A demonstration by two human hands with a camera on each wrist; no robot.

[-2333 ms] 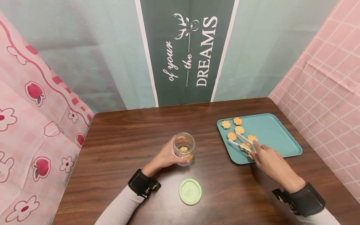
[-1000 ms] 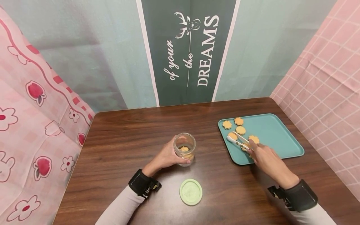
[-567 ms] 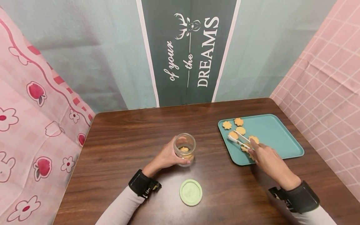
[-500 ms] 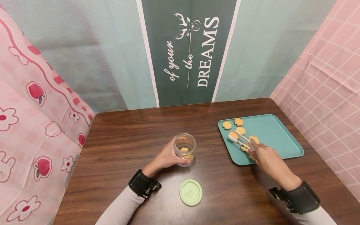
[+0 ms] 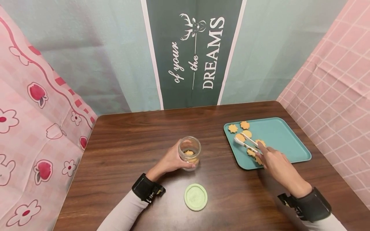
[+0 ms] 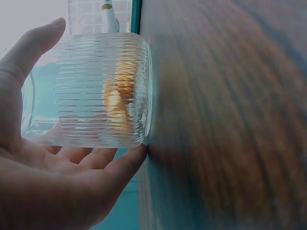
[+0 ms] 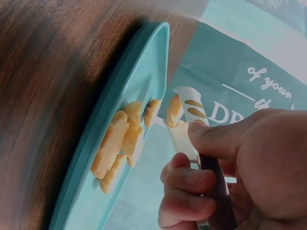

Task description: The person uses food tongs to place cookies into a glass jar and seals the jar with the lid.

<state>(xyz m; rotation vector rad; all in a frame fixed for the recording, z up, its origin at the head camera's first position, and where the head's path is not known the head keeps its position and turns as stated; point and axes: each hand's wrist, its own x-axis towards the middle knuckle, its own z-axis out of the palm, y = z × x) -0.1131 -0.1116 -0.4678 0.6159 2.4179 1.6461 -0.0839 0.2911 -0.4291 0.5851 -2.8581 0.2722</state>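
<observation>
While the left hand [image 5: 171,159] grips the jar [image 6: 86,91], the right hand [image 5: 276,165] holds tongs [image 5: 244,145] over cookies [image 5: 251,153].

In the head view, the glass jar [image 5: 187,166] hides part of the left hand [image 5: 172,158] around it; the jarred cookies [image 6: 116,103] are too distorted by ribbed glass to count. Beside the right hand [image 5: 277,165], hand and tongs [image 5: 246,146] partly cover the nearest tray cookies [image 5: 251,153], and the grip conceals the tongs' rear end. Both sleeves [image 5: 122,210], behind the hands, run off the bottom edge.
</observation>
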